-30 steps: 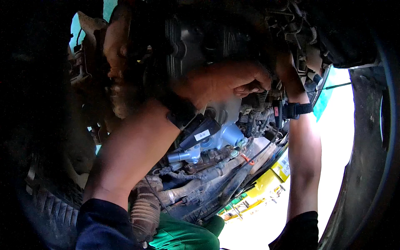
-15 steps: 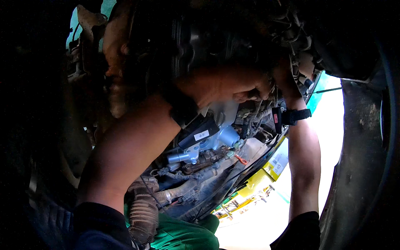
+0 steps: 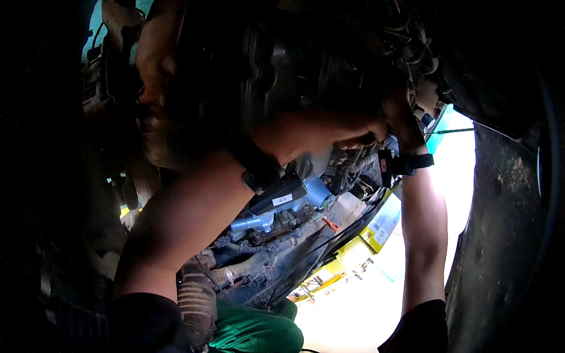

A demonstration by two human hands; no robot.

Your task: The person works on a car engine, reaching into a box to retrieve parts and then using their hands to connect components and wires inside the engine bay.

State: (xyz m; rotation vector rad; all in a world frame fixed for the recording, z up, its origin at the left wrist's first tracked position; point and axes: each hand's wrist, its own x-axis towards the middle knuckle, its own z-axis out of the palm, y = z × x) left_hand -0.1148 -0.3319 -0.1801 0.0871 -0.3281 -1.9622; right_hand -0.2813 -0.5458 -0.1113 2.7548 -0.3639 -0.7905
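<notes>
Head view: your left hand [image 3: 329,126] is curling inward, with engine hoses [image 3: 352,163] showing just below; your right hand [image 3: 399,109] is reaching into shadow beside it. What either is holding cannot be told.

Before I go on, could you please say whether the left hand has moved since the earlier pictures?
Yes, slightly: judged against the blue housing, the left hand now appears a little lower and farther right, though the view has shifted too.
</notes>
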